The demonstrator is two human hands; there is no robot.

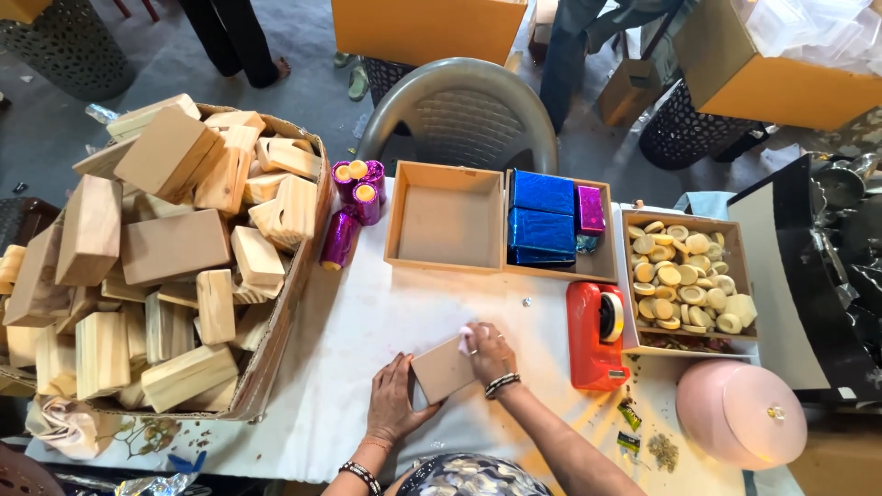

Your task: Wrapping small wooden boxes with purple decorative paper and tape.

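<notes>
My left hand (395,397) grips the near end of a small tan wooden block (442,369) lying on the white tablecloth (367,312). My right hand (487,354) presses a small white-pink cloth or tissue (466,333) against the block's far corner. Both wrists wear beaded bracelets. A red tape dispenser (595,335) stands just right of my right hand.
A large cardboard box (280,312) heaped with pale wooden blocks fills the left. Purple foil rolls (354,207) lie beside it. Behind are an empty wooden tray (447,220), a tray with blue and purple wrapped blocks (551,220), a tray of round discs (684,276), a pink lid (740,409), a grey chair (459,110).
</notes>
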